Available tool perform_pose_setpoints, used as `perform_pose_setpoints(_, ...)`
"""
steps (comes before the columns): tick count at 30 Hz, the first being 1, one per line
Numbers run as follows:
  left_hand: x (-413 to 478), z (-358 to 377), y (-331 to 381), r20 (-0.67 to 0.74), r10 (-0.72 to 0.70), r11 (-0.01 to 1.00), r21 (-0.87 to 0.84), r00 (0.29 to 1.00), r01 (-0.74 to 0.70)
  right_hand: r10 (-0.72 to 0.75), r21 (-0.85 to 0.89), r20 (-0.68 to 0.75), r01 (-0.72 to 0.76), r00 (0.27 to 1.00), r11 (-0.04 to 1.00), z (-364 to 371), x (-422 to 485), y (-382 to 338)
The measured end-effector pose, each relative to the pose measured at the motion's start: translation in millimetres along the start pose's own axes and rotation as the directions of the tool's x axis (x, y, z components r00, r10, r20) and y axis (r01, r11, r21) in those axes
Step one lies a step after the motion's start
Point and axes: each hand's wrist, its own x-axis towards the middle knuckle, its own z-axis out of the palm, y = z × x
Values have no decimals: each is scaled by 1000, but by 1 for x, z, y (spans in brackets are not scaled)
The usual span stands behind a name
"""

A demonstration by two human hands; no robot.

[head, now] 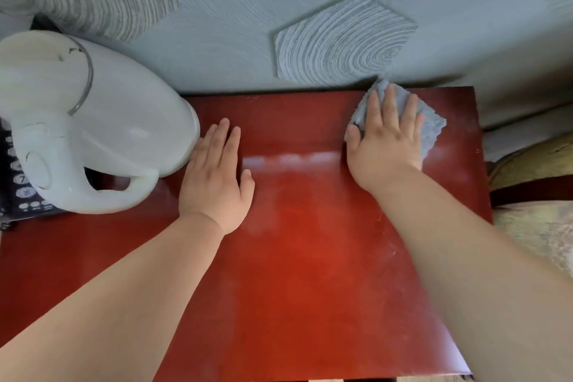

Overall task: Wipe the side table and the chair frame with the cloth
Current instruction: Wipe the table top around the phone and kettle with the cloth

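A glossy red-brown side table (297,273) fills the middle of the head view and stands against the wall. A grey-blue cloth (429,125) lies near the table's far right corner. My right hand (386,139) presses flat on the cloth, fingers spread toward the wall. My left hand (217,177) rests flat on the bare tabletop left of centre, palm down, fingers together, holding nothing. Its little-finger side is close to a white kettle. A dark wooden chair frame (533,192) shows at the right edge beside the table.
A white electric kettle (93,133) stands on the table's left part. Behind it, at the far left, lies a dark telephone keypad (18,186). A grey textured wall (310,25) rises behind the table. A patterned chair cushion (539,232) is on the right.
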Motion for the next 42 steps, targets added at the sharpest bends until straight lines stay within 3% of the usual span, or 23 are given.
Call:
perform_pose_setpoints(6, 10, -12, 35, -7, -120, 993, -14, 993, 120, -327, -48, 97, 333, 940, 942, 9, -35, -35)
perform_pose_setpoints(9, 30, -11, 93, -23, 9, 997, -77, 1000, -10, -413, -43, 96, 418, 906, 907, 3, -19, -8)
perform_pose_setpoints(11, 41, -1, 126, -17, 62, 996, -67, 998, -63, -383, -63, 66, 387, 921, 920, -1, -2, 15)
perform_pose_setpoints(13, 46, 9, 142, -20, 27, 1000, -7, 999, -27, -296, -74, 38, 298, 954, 952, -7, 14, 41)
perform_pose_setpoints(17, 46, 17, 142, -41, 10, 1000, 29, 999, -9, -107, -13, -33, 106, 994, 994, -9, 25, 90)
perform_pose_setpoints(19, 46, 17, 141, -64, 12, 1000, 25, 998, -11, -57, 10, -55, 57, 997, 998, -6, 22, 82)
perform_pose_setpoints(21, 47, 17, 141, -79, 18, 999, 30, 997, -16, -141, 49, -59, 144, 988, 988, -2, 13, 52)
perform_pose_setpoints(24, 47, 18, 141, -83, 24, 1000, 22, 996, -22, -384, 97, -28, 385, 923, 918, 4, -1, 18)
perform_pose_setpoints(27, 48, 19, 140, -90, 23, 1000, 10, 996, -23, -419, 109, -31, 420, 907, 901, 2, 6, 33)
perform_pose_setpoints(33, 48, 19, 142, -96, 13, 1000, 4, 995, -13, -4, 44, -135, 10, 991, 999, 0, 43, 131)
perform_pose_setpoints(37, 49, 18, 142, -89, 16, 1000, 7, 996, -16, 85, 220, -218, -36, 972, 975, -4, 38, 130)
perform_pose_setpoints(39, 49, 18, 142, -90, 13, 1000, 10, 996, -12, 43, 163, -144, -20, 989, 987, -6, 36, 110)
perform_pose_setpoints(42, 49, 18, 142, -109, 21, 1000, 8, 994, -20, -226, 88, -71, 231, 972, 969, -8, 23, 73)
